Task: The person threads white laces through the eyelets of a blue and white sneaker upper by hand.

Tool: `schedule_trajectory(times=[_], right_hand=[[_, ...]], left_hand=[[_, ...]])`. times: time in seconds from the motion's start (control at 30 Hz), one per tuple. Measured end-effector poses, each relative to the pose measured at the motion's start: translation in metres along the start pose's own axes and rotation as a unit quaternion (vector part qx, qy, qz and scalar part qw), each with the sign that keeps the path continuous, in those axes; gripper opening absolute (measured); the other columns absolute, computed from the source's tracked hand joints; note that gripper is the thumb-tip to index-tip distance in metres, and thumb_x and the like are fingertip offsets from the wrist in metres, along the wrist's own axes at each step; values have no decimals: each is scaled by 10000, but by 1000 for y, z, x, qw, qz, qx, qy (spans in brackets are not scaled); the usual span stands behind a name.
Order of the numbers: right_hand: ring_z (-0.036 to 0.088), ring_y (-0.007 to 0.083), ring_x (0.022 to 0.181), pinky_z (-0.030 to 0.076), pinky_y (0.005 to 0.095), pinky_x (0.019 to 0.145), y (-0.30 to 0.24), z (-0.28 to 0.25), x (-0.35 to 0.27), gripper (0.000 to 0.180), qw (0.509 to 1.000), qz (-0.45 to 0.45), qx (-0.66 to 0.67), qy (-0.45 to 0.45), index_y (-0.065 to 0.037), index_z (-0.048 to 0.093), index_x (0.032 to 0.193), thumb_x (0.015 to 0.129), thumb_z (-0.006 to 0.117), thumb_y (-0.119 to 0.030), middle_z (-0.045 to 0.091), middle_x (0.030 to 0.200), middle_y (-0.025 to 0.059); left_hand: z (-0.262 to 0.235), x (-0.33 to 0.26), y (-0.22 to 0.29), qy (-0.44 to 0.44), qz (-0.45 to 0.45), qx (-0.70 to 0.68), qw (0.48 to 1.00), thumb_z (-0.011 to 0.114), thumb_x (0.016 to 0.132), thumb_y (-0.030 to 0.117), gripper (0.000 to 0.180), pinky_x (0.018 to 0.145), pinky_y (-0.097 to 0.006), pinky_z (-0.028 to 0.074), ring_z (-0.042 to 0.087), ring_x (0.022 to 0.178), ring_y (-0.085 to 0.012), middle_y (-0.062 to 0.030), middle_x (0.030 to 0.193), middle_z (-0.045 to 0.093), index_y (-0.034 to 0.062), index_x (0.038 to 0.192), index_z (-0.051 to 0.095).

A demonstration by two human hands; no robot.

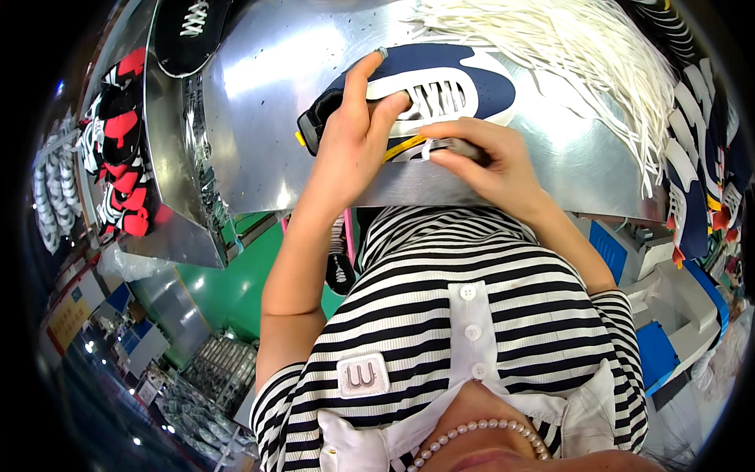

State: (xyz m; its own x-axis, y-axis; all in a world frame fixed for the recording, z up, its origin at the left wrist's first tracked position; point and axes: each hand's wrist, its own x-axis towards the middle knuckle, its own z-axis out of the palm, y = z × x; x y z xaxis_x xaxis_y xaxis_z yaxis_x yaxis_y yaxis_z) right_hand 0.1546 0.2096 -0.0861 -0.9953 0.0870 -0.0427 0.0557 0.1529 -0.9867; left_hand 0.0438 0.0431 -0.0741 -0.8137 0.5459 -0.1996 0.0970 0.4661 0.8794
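Note:
A navy and white shoe upper with white laces lies on the metal table in front of me, its toe to the right. My left hand grips its heel end, the thumb by the lacing and the index finger stretched along the far side. At the near edge of the upper, my right hand pinches a small grey metallic tool; its exact kind is unclear. A white lace end shows by the fingertips. A yellow strip runs along the upper's near edge, between my hands.
Loose white shoelaces are heaped at the far right of the metal table. Navy and white uppers hang over the right side. A black shoe upper lies far left, with red, black and white pieces stacked beyond.

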Motion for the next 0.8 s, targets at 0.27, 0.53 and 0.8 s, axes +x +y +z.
schedule_trajectory(times=[0.27,0.53,0.8], right_hand=[[533,60,655,439,231,601,7,4,-6,205,985,171,-16,24,-24,729,921,848,727,-215,644,712,-4],[486,6,636,393,182,558,2,22,13,142,984,113,93,99,-22,681,857,852,734,-153,597,701,-53],[555,72,642,439,227,587,10,24,10,203,992,52,62,100,-21,596,1018,914,671,-179,641,714,24]], left_hand=[[0,-45,-7,45,147,183,971,679,868,92,292,678,-409,508,647,816,-372,-179,968,657,24,1130,570],[-4,-38,-7,39,136,162,977,698,868,152,291,695,-368,504,657,770,-296,-160,913,674,11,1095,582],[11,-32,-2,71,74,201,974,750,832,257,334,594,-357,470,601,605,-276,-127,849,685,25,1024,604]])
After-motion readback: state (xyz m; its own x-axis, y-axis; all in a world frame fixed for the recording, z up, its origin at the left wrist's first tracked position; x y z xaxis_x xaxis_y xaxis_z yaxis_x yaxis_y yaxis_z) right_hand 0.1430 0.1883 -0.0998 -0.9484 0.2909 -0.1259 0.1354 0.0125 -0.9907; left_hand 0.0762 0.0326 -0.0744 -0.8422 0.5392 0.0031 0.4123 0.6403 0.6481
